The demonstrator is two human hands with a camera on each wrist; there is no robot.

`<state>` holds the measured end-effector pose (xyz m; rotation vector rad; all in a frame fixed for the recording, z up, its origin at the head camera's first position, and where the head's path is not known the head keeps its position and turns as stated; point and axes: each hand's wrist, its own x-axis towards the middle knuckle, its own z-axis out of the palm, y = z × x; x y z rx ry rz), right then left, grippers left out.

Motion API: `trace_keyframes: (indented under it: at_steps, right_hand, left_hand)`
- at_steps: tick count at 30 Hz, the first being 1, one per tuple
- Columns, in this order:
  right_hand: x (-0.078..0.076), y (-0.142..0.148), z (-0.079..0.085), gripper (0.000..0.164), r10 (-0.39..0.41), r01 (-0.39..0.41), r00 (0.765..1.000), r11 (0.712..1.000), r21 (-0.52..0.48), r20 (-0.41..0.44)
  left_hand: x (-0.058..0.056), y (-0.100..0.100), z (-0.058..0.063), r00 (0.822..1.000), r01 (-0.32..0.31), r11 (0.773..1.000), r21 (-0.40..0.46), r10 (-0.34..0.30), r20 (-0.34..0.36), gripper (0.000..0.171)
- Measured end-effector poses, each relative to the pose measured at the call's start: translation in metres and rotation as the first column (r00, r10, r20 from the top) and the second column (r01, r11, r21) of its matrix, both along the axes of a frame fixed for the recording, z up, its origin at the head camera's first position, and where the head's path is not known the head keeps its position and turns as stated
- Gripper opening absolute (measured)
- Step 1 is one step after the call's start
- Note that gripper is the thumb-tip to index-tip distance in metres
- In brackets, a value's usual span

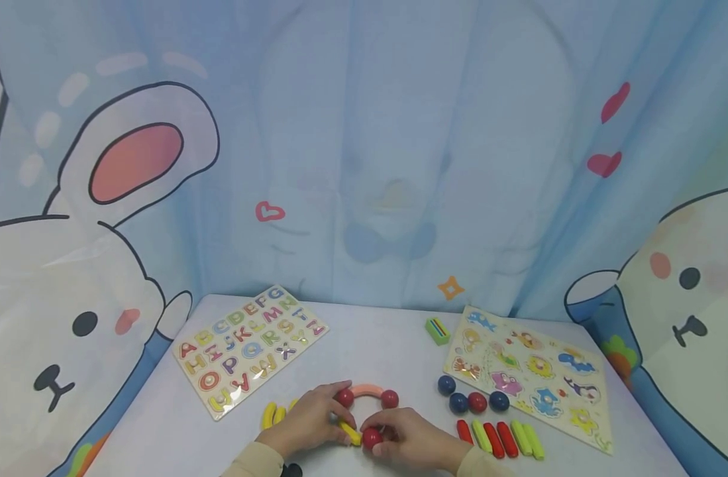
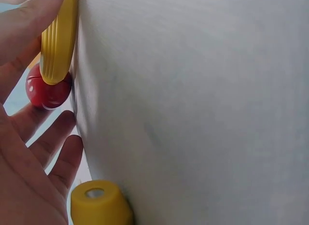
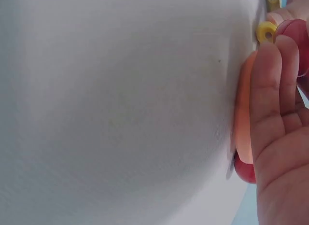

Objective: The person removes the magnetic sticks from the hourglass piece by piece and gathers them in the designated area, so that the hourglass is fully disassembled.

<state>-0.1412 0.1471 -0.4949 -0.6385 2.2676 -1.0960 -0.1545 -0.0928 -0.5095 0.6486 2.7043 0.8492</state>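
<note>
My left hand (image 1: 312,422) pinches a yellow ribbed stick (image 2: 59,46) between thumb and fingers, just above the white table. Its tip points at a red ball (image 1: 372,438) that my right hand (image 1: 418,438) holds in its fingertips; whether the two touch I cannot tell. Just beyond the hands lies an orange curved stick (image 1: 367,389), with a red ball (image 1: 390,399) at its right end and another red ball (image 1: 344,397) at its left, beside my left fingers. In the right wrist view, my right fingers partly cover the orange curved stick (image 3: 244,109).
Several yellow sticks (image 1: 269,415) lie left of my left hand, partly hidden. To the right are blue balls (image 1: 458,403), a red ball (image 1: 477,402), and red and green sticks (image 1: 507,438). An alphabet board (image 1: 250,348), an animal board (image 1: 530,377) and a small green box (image 1: 438,331) lie behind.
</note>
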Motion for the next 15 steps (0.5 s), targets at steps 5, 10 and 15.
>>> trace_keyframes:
  at_steps: [5, 10, 15]
  right_hand:
    - [-0.002, 0.005, 0.001, 0.030, -0.025, 0.032, 0.998, 0.992, -0.126, 0.058]
    - [-0.008, 0.014, 0.008, 0.036, -0.111, 0.129, 0.989, 0.967, -0.218, 0.093]
    - [-0.017, 0.033, 0.020, 0.040, -0.207, 0.210, 0.978, 0.959, -0.189, 0.034]
  left_hand:
    - [0.001, -0.001, 0.000, 1.000, 0.012, 1.000, 0.012, -0.012, -0.001, 0.022]
    - [0.000, -0.002, 0.000, 1.000, 0.017, 1.000, 0.025, -0.017, 0.004, 0.022]
    - [0.000, -0.002, -0.002, 1.000, 0.015, 0.999, 0.030, -0.015, 0.008, 0.023]
